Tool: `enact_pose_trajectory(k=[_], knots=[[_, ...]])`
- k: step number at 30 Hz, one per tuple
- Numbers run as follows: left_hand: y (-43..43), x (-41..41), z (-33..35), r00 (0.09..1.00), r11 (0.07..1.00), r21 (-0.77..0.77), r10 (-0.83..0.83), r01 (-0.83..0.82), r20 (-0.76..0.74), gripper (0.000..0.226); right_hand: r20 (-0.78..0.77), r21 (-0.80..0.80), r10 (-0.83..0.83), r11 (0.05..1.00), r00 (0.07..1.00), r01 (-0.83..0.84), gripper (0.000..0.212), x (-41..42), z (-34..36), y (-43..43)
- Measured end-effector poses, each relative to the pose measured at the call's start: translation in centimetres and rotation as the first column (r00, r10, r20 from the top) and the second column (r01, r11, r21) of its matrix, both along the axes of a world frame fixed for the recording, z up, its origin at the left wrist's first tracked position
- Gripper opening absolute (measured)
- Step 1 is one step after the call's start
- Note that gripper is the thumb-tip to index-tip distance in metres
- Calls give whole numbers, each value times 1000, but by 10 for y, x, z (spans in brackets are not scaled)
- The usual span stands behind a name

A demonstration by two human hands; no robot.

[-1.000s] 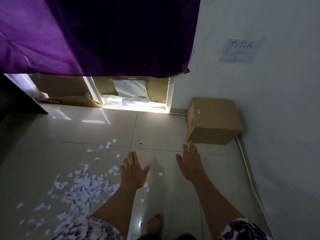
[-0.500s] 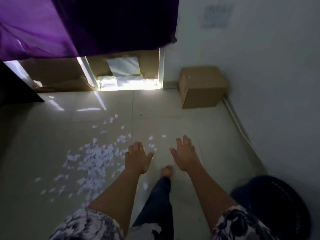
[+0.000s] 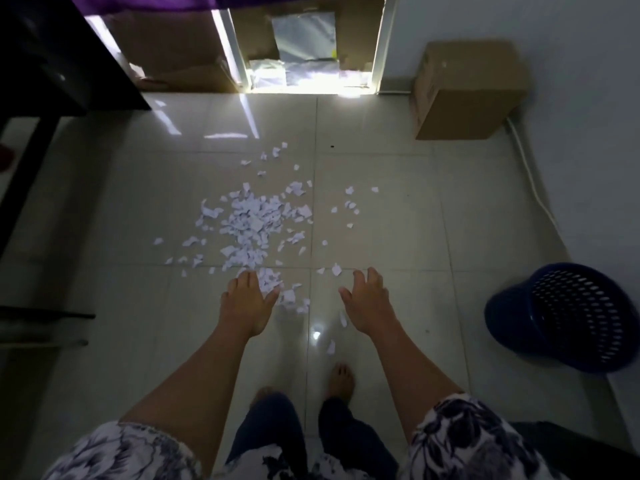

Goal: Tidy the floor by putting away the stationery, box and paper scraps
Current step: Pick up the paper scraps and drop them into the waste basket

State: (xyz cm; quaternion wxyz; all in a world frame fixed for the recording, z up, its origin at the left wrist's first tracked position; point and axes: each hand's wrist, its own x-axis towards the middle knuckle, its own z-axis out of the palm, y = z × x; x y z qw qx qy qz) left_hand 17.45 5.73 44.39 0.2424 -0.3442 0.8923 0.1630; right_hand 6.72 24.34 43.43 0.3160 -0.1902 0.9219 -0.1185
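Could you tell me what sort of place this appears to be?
Probably a room in a home: a glossy tiled floor, a cardboard box against the white wall, a blue perforated basket, and the person standing barefoot.

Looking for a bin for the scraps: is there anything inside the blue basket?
The blue perforated basket lies tipped on its side by the wall, its opening facing right. Only its dark slotted inner wall shows, no contents visible; its deeper part is too dark to tell.

Dim room in a home: glossy tiled floor [image 3: 398,209], bare feet [image 3: 341,379], purple curtain [image 3: 145,0] over a low window patched with cardboard [image 3: 173,50], cardboard box [image 3: 467,91] by white wall [image 3: 571,98], blue laundry basket [image 3: 568,317], dark furniture [image 3: 45,53] left.
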Motion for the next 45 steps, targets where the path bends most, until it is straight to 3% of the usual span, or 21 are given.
enact_pose_trajectory(k=[6,10,18,23,27,34,38,40,42,45], knots=[[-39,71,-18,999,1000,9,-2,1,52,71,67,11,-100,995,993,99,55,60,-17,-22],[-67,105,-30,991,993,16,-119,118,66,71,104,38,-230,973,968,227,51,109,-26,-36],[-100,140,-56,977,986,49,-162,157,136,67,147,47,-302,953,942,298,50,165,-48,-71],[-105,105,-105,974,977,62,-208,203,87,68,120,58,-325,946,938,320,50,149,-101,-89],[-107,80,-192,965,964,70,-259,255,44,69,106,68,-415,909,903,410,42,147,-187,-106],[-122,60,-433,934,927,158,-353,339,65,43,164,125,-737,674,655,728,39,143,-438,-139],[-111,56,-556,917,939,101,-343,328,203,51,-22,205,-914,393,406,896,59,136,-559,-122],[-93,58,-583,953,979,139,-179,149,244,62,-48,191,-965,246,259,950,75,131,-590,-111],[-79,63,-599,975,985,171,-45,7,219,76,-56,168,-977,194,205,967,80,127,-611,-105],[-70,71,-614,986,987,152,-73,50,149,83,-45,127,-970,231,238,965,79,121,-625,-114]])
